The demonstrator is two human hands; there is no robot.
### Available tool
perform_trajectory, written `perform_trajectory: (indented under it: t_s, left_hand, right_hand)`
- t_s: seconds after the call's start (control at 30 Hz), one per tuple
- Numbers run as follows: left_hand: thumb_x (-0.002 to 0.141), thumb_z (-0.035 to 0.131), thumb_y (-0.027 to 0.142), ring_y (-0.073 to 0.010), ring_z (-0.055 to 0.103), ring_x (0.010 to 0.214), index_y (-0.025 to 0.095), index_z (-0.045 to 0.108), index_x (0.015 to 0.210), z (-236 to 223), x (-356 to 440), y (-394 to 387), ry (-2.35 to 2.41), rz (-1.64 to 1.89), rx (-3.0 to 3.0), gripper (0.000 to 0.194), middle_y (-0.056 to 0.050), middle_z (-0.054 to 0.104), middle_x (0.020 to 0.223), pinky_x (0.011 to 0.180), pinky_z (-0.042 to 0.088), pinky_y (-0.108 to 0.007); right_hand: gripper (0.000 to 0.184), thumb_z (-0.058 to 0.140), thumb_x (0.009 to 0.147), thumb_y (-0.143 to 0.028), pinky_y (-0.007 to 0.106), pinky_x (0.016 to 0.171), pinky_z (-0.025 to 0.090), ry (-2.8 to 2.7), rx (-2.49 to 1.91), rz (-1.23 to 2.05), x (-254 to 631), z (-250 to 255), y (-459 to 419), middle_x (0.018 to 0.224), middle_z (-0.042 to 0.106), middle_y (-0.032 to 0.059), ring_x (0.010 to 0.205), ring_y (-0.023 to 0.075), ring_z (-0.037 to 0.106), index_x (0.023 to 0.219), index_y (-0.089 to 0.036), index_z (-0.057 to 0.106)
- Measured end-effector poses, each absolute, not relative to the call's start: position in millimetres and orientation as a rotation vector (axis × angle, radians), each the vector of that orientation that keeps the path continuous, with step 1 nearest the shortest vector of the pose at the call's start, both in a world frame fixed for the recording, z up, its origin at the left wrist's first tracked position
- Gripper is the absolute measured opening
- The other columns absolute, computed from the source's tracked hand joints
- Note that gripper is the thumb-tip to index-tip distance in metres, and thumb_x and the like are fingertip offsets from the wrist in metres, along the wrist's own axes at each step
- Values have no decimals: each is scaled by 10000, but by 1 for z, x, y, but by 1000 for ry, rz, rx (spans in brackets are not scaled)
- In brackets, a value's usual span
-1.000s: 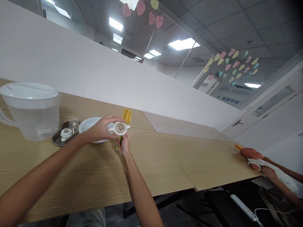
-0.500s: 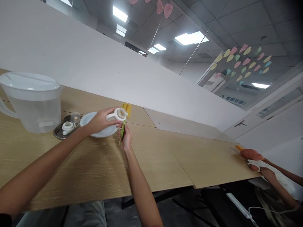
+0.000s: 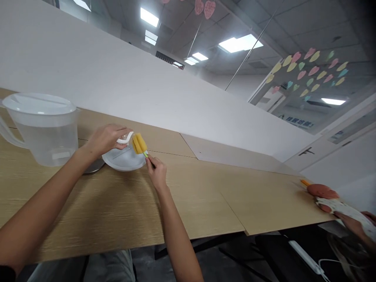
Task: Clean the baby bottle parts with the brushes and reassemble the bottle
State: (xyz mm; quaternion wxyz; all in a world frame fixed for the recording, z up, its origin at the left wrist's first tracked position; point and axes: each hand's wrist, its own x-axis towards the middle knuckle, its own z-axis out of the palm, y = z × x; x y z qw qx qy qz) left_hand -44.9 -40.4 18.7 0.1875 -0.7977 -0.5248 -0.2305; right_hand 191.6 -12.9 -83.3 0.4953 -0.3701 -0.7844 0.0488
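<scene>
My left hand point(image 3: 106, 139) is wrapped round a clear baby bottle with white parts point(image 3: 126, 138), tilted with its open end to the right. My right hand point(image 3: 157, 171) grips the green handle of a bottle brush point(image 3: 139, 143), its yellow sponge head pointing up and left. The sponge head is right beside the bottle's mouth; I cannot tell whether they touch. Below both is a white bowl point(image 3: 125, 164) on the table. Part of a metal tray point(image 3: 95, 167) shows left of the bowl, mostly behind my left forearm.
A lidded clear plastic pitcher point(image 3: 55, 137) stands on the wooden table point(image 3: 194, 192) at the left. A white wall point(image 3: 141, 102) rises behind it. At the far right, another person's hand point(image 3: 348, 221) is beside a reddish doll point(image 3: 321, 192) in pale cloth.
My left hand has moved left and turned the bottle's mouth away from me. The brush's sponge head has swung left and down from behind the bottle to beside its mouth.
</scene>
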Motion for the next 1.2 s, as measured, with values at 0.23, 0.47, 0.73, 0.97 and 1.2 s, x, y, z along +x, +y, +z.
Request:
perform_trajectory:
  t_s: [0.23,0.47,0.73,0.97,1.2]
  left_hand:
    - [789,628,187,-265,591,1046,211,592,1198,22,-25,-47,-1366,-293,-2265,411,-96,667,1086,875,412,-356]
    - [748,705,187,-246,613,992,200,575,1188,5,0,-44,-1253,-188,-2321,459,-86,669,1038,831,421,-325]
    - [765,670,198,-250,624,994,210,592,1125,3,5,-43,-1357,-279,-2363,369,-89,673,1046,833,431,-330]
    - [796,563,315,-261,609,1032,198,558,1188,16,-13,-44,-1516,-341,-2379,409,-91,666,1116,834,431,-329]
    - [782,520,399,-270,612,1008,188,518,1270,23,-15,-51,-1565,-407,-2372,532,-100,668,1122,825,434,-341]
  right_hand:
    - [316,446,961,-311,209,569,387,-2060,-961,-270,195,-86,-13,716,675,48,619,114,588,1072,-181,712]
    - [254,470,938,-266,222,596,407,-2080,-952,-371,189,-90,-17,741,674,50,651,128,597,1040,-171,682]
    - [209,463,852,-173,234,721,484,-1988,-876,-205,186,-90,-19,916,667,62,835,151,626,1008,-185,602]
    - [208,465,949,-234,280,803,518,-1887,-760,-163,188,-89,-13,938,703,89,882,162,654,990,-180,662]
    - [251,443,971,-251,264,787,552,-1884,-721,-201,190,-93,-13,915,737,79,849,150,693,1005,-176,681]
